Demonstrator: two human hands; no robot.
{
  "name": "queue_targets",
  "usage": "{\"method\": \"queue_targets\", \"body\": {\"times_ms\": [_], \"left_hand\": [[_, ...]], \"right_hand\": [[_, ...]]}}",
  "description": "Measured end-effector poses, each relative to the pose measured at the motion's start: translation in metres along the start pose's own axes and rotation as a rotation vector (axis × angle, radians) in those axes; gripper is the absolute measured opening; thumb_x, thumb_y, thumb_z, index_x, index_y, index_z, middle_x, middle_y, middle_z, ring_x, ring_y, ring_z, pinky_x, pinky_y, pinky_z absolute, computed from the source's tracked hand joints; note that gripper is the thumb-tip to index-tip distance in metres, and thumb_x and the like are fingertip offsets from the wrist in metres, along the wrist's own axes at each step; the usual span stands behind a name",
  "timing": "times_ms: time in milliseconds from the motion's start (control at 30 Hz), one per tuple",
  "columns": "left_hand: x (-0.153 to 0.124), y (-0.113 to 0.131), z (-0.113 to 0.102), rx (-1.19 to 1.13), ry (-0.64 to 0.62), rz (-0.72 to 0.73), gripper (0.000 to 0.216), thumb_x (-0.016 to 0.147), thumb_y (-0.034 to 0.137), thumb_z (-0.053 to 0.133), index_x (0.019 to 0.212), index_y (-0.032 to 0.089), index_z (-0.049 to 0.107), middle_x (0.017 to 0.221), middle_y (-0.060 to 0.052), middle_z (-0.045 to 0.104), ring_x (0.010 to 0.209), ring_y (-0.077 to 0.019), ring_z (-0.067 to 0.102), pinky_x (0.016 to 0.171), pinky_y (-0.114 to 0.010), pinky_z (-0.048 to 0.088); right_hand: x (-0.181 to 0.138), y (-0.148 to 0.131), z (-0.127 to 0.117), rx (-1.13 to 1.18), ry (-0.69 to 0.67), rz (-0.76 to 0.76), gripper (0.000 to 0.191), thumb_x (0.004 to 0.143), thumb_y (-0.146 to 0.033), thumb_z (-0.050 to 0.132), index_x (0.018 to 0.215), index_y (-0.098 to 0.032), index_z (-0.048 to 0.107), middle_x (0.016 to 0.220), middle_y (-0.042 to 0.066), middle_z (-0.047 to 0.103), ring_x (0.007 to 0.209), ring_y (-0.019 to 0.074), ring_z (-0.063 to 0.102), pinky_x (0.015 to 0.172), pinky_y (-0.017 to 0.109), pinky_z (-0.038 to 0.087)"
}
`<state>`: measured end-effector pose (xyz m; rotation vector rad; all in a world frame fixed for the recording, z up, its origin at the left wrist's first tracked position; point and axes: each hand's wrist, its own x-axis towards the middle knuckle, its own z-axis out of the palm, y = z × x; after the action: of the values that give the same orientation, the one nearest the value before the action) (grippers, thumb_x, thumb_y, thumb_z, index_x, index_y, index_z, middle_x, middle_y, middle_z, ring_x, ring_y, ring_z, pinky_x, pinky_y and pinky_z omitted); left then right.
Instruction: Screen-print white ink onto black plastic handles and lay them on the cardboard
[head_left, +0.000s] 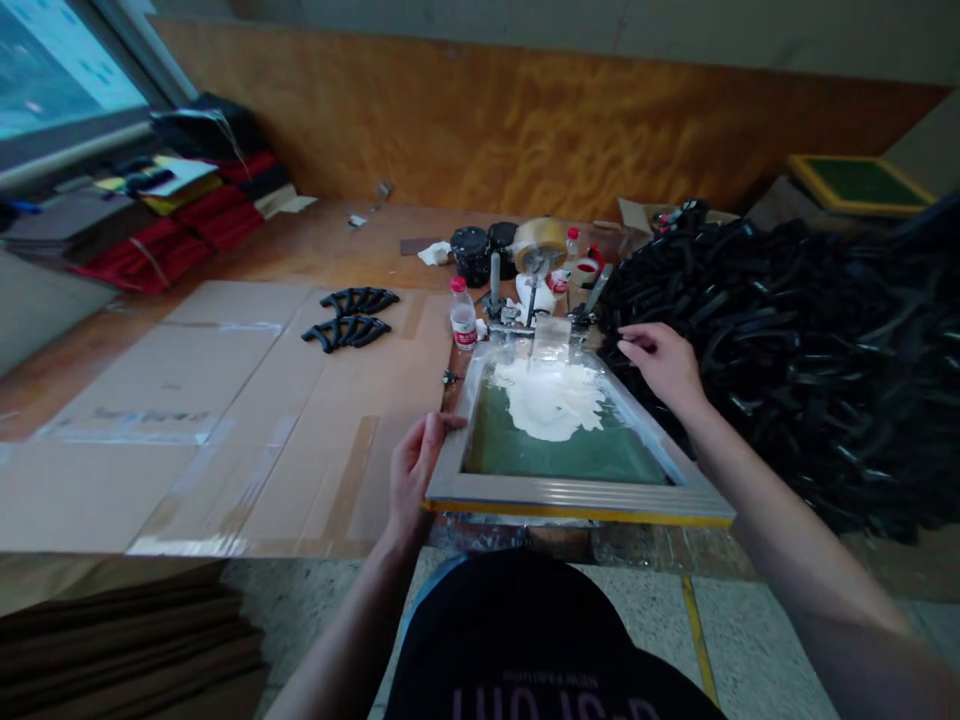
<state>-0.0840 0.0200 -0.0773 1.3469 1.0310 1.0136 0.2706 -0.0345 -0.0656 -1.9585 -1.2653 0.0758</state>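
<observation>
A screen-printing frame [577, 492] with green mesh lies hinged at the table's front edge, a pool of white ink [551, 398] on its far half. My left hand [415, 470] grips the frame's left rail near the front corner, thumb on top. My right hand [663, 362] reaches past the frame's right rail to a large heap of black curved parts [810, 340], fingers curled at the heap's edge; whether it holds one I cannot tell.
Two sets of black curved pieces [351, 317] lie on taped cardboard sheets [225, 420] to the left. Behind the frame stand a small bottle [463, 312], black ink jars [472, 252], a tape roll [538, 240] and clamps. Red and black stacks [180, 220] sit at far left.
</observation>
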Motion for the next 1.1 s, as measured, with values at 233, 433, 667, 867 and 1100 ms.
{"method": "queue_targets", "body": {"times_ms": [233,433,667,867,1100], "left_hand": [[-0.015,-0.025,-0.004,0.043,0.005,-0.104,0.047,0.083,0.061,0.053,0.079,0.017,0.069,0.073,-0.003,0.065,0.065,-0.0147,0.054,0.056,-0.024,0.039],[-0.016,-0.027,-0.003,0.01,0.008,-0.103,0.047,0.083,0.061,0.053,0.078,0.017,0.069,0.075,-0.003,0.066,0.071,-0.0165,0.057,0.061,-0.025,0.042],[-0.015,-0.03,-0.003,0.0,0.004,-0.098,0.045,0.085,0.059,0.051,0.079,0.018,0.068,0.077,-0.003,0.065,0.073,-0.0167,0.057,0.06,-0.024,0.041],[-0.017,-0.033,-0.003,-0.015,0.0,-0.105,0.043,0.084,0.058,0.053,0.078,0.018,0.068,0.073,-0.002,0.063,0.066,-0.0151,0.054,0.057,-0.024,0.039],[-0.017,-0.031,-0.002,-0.032,0.005,-0.121,0.044,0.083,0.06,0.054,0.078,0.018,0.068,0.069,-0.001,0.061,0.06,-0.0131,0.05,0.054,-0.024,0.036]], "right_hand": [[0.04,-0.087,0.044,-0.583,-0.398,-0.25,0.047,0.07,-0.046,0.074,0.11,-0.021,0.069,0.107,0.008,0.059,0.097,0.0238,0.059,0.075,0.03,0.047],[0.03,-0.1,0.032,-0.686,-0.577,-0.209,0.03,0.069,-0.055,0.071,0.079,-0.027,0.073,0.069,-0.001,0.066,0.076,0.0198,0.063,0.066,0.027,0.043],[0.006,-0.069,-0.005,-0.07,-0.556,0.058,0.035,0.07,-0.045,0.071,0.098,-0.024,0.07,0.059,-0.004,0.064,0.05,0.0145,0.059,0.046,0.024,0.04],[-0.002,-0.06,-0.032,0.492,-0.743,0.372,0.052,0.061,-0.034,0.08,0.107,-0.021,0.059,0.072,0.0,0.068,0.056,0.0169,0.066,0.043,0.024,0.052],[-0.01,-0.063,-0.026,0.32,-0.681,0.232,0.035,0.067,-0.043,0.075,0.089,-0.021,0.058,0.066,-0.005,0.055,0.059,0.0133,0.059,0.047,0.024,0.052]]}}
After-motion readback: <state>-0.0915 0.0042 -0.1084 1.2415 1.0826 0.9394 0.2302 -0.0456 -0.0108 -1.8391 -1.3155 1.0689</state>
